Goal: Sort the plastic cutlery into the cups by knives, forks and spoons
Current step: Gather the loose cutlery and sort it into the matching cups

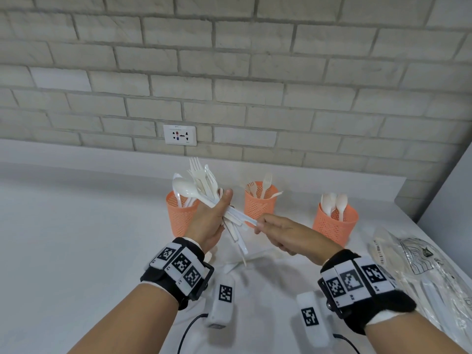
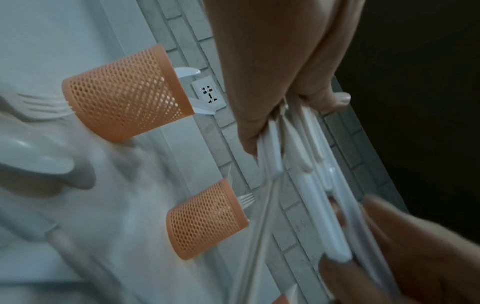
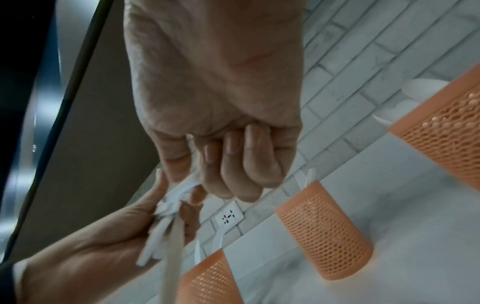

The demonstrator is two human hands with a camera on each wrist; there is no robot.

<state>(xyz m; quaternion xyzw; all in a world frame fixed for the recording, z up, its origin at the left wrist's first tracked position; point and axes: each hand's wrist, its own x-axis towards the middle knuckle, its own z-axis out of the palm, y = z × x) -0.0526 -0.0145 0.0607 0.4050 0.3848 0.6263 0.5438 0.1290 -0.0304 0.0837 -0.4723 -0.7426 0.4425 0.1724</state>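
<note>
My left hand (image 1: pixel 217 218) grips a fanned bundle of white plastic cutlery (image 1: pixel 201 182), with forks and a spoon sticking up and handles pointing down. My right hand (image 1: pixel 258 224) pinches the handle end of one white piece (image 1: pixel 242 217) from that bundle. Behind the hands stand three orange mesh cups. The left cup (image 1: pixel 180 215) holds pieces that look like knives, the middle cup (image 1: pixel 259 200) forks, the right cup (image 1: pixel 334 223) spoons. In the right wrist view my right hand (image 3: pixel 221 164) has its fingers curled over the handle, above the bundle (image 3: pixel 166 222).
A clear plastic bag (image 1: pixel 421 264) with more cutlery lies at the right edge of the white counter (image 1: pixel 76 226). A loose fork (image 2: pixel 44 105) and spoon (image 2: pixel 33 156) lie on the counter near the left cup. A brick wall with a socket (image 1: pixel 180 135) runs behind the cups.
</note>
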